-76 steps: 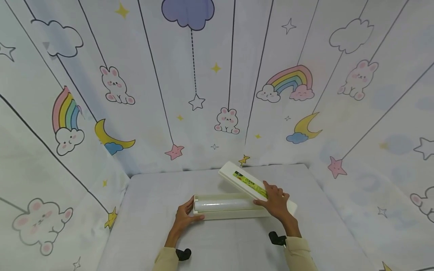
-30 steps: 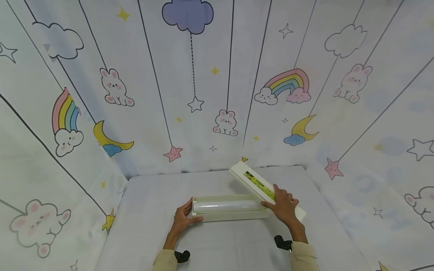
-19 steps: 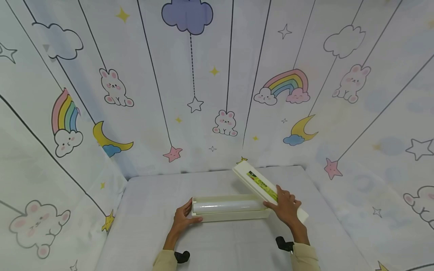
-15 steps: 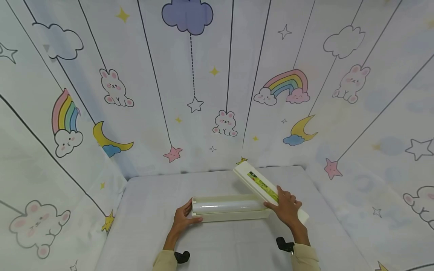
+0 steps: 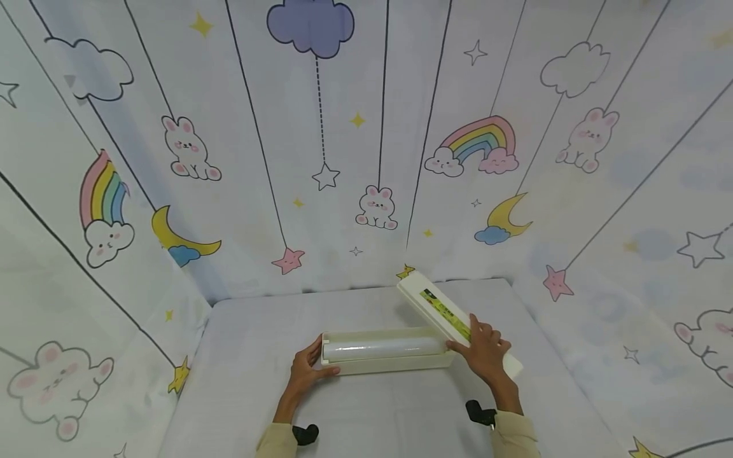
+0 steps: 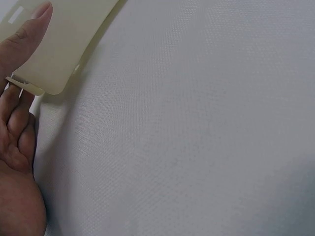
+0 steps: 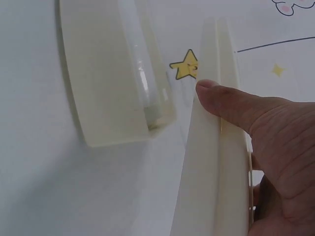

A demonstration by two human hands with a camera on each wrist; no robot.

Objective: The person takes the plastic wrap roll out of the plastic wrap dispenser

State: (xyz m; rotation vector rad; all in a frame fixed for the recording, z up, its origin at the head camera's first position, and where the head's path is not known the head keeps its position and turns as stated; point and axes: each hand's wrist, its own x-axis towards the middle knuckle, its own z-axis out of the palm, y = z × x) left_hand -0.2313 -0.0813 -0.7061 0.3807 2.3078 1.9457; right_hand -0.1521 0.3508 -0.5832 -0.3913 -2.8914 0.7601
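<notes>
A long cream-white plastic cling film box [image 5: 389, 366] lies on the table with its top uncovered. Inside it is a shiny roll of clear film [image 5: 383, 348]. My left hand [image 5: 305, 370] grips the box's left end, the thumb on the front wall and fingers behind the end; the left wrist view shows this thumb on the box wall [image 6: 64, 54]. Tilted above the box's right end is its lid [image 5: 445, 316], bearing a green label. My right hand [image 5: 483, 351] holds the lid near its right end. In the right wrist view, the lid [image 7: 209, 162] stands apart from the box.
A white cloth covers the table [image 5: 366, 420]. Behind and to both sides hang white curtains [image 5: 258, 159] printed with rabbits, stars and rainbows. Black wrist-camera mounts [image 5: 306, 434] sit on both forearms.
My right hand has carried the lid to the right, uncovering more of the box and roll; over the last half second it barely moves. The left hand keeps its hold on the box.
</notes>
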